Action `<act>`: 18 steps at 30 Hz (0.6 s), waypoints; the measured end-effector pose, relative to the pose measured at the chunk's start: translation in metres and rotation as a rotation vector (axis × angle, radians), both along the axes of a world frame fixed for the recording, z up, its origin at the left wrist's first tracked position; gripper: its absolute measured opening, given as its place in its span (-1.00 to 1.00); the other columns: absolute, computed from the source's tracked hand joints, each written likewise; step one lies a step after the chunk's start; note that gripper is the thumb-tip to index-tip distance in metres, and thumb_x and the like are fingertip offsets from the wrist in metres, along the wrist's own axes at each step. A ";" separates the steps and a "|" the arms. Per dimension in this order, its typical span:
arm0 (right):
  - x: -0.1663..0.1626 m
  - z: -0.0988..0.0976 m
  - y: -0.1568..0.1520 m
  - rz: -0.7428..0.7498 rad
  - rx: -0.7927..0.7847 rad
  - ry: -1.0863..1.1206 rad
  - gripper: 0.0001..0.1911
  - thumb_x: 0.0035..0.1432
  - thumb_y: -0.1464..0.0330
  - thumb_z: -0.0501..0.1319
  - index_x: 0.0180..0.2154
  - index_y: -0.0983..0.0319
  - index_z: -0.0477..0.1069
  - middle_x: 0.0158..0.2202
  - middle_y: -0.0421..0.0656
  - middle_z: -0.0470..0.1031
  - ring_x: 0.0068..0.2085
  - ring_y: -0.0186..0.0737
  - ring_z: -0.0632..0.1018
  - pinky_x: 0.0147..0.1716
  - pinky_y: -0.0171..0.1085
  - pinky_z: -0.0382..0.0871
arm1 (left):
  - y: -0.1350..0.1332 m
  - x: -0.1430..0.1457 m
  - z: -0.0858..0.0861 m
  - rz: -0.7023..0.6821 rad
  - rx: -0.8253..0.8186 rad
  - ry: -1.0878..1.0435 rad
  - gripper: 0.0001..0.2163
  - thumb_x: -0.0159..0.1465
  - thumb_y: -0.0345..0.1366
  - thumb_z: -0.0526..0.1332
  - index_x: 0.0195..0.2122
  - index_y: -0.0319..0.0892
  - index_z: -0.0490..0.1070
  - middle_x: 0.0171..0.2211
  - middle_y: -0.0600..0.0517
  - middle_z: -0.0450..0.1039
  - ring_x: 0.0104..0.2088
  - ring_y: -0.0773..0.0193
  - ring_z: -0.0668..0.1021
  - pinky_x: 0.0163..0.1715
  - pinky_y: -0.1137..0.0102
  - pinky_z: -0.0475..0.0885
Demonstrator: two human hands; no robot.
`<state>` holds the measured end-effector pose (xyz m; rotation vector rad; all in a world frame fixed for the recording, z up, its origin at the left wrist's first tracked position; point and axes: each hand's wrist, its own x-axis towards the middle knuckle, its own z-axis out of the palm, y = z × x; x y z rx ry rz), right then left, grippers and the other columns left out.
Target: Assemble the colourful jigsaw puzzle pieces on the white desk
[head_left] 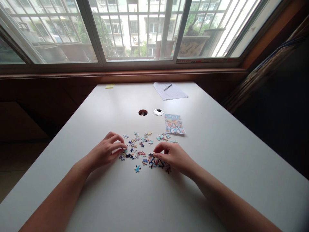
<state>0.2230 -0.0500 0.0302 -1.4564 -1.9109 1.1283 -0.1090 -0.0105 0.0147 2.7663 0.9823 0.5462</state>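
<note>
Small colourful jigsaw pieces (141, 140) lie scattered between my two hands. My left hand (109, 148) is at the left edge of the pieces, fingers bent and apart, tips touching or just above a few of them. I cannot see any piece lifted in it. On the other side, my right hand (172, 155) pinches a dark puzzle piece (151, 155) between thumb and forefinger. That piece is at the upper left of a partly joined puzzle section (156, 163), whose right end the hand partly hides. A single light-blue piece (137, 168) lies nearer to me.
A printed picture sheet (174, 124) lies beyond my right hand. Farther back on the white table (116, 199) are a cable hole (143, 112), its round metal cover (158, 112), papers (176, 93) with a pen (167, 87), and yellow sticky notes (109, 86). A barred window stands behind.
</note>
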 end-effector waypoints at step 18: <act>0.003 0.001 0.001 -0.001 0.029 -0.026 -0.86 0.18 0.23 0.30 -0.30 0.14 0.57 -0.33 -0.21 0.60 -0.36 -0.27 0.49 -0.36 -0.30 0.29 | 0.008 -0.006 -0.004 0.207 0.145 -0.050 -0.82 0.38 -0.36 0.17 -0.10 -0.08 0.55 -0.18 -0.03 0.50 -0.11 0.11 0.42 -0.07 0.20 0.43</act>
